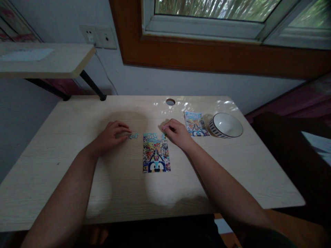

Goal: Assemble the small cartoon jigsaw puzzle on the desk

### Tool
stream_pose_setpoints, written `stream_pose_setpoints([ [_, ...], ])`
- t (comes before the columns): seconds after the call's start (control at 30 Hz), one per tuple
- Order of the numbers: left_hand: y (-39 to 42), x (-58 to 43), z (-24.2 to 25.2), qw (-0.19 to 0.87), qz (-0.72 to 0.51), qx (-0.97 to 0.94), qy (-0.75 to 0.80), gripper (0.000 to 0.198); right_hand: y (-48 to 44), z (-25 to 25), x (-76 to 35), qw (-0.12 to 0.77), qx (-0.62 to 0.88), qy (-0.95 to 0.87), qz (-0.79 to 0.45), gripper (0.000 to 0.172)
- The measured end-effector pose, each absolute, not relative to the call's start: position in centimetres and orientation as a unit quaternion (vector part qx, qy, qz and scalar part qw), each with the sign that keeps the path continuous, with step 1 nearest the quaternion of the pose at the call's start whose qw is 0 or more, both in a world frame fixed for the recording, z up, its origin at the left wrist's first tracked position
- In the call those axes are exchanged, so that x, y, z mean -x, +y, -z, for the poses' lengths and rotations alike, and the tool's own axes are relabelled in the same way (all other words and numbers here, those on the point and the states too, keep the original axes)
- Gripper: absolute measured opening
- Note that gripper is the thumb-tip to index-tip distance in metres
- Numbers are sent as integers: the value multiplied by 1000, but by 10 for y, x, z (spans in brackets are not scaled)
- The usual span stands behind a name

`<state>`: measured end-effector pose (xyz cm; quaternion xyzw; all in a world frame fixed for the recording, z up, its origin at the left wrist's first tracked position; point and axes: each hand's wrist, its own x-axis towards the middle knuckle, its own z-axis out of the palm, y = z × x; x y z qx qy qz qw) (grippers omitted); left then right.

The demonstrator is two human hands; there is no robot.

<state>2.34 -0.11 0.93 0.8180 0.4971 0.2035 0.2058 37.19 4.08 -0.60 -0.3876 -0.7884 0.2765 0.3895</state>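
Observation:
A colourful jigsaw puzzle (156,153) lies flat on the table, with a blue cartoon dog's face at its lower edge. Its top right corner looks uneven, with pale table showing there. My right hand (177,132) is at that corner, thumb and forefinger pinched together; whatever is between them is too small to make out. To the left of the puzzle, a few loose puzzle pieces (133,136) lie in a small group. My left hand (115,134) rests beside them, fingers apart and the tips close to the pieces, holding nothing I can see.
A printed picture sheet (196,124) with the same design lies right of my right hand. Against its right side stands a white bowl (226,125) with dark stripes. The table (124,196) has a round cable hole (170,102) at the back and a raised shelf (46,67) at the left.

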Motion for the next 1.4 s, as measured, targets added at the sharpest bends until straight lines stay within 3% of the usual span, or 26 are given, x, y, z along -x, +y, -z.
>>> stream_pose_setpoints([
  [0.43,1,-44,5,126,-213,-843,478,27,40,5,-372,379,387,-795,-273,24],
  [1.17,-1,-65,2,162,-211,-851,454,17,41,4,-372,374,398,-790,-278,24],
  [1.4,-4,-59,-3,170,-222,-826,489,23,40,5,-372,377,392,-790,-283,25],
])
